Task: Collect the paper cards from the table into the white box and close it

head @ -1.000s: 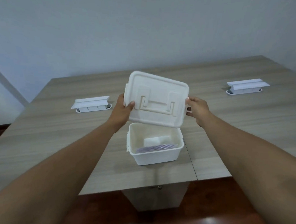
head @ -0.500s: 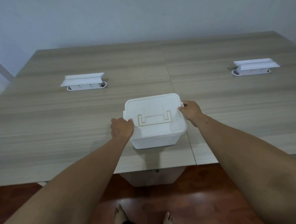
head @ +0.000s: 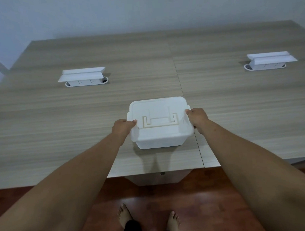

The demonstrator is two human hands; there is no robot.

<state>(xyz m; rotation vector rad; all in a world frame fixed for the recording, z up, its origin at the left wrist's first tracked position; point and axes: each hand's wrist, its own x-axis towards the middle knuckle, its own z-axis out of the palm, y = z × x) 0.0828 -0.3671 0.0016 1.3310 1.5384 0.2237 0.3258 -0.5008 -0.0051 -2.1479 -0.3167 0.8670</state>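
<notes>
The white box (head: 160, 138) sits near the wooden table's (head: 61, 129) front edge, its lid (head: 158, 115) on top. The left hand (head: 122, 127) and right hand (head: 197, 117) clasp the lid's side edges, fingers curled under and hidden. The cards, presumably inside, cannot be seen.

The white box (head: 160, 131) sits near the table's (head: 96, 113) front edge with its lid (head: 158, 115) on top, handle folded flat. The left hand (head: 122, 129) presses on the lid's left edge, thumb over the rim; the right hand (head: 197, 117) grips the opposite edge. Well beyond the left hand stands a raised socket unit (head: 84, 76); another (head: 269, 60) lies far past the right hand. Bare feet (head: 125, 216) show below on the reddish floor (head: 205, 203).
</notes>
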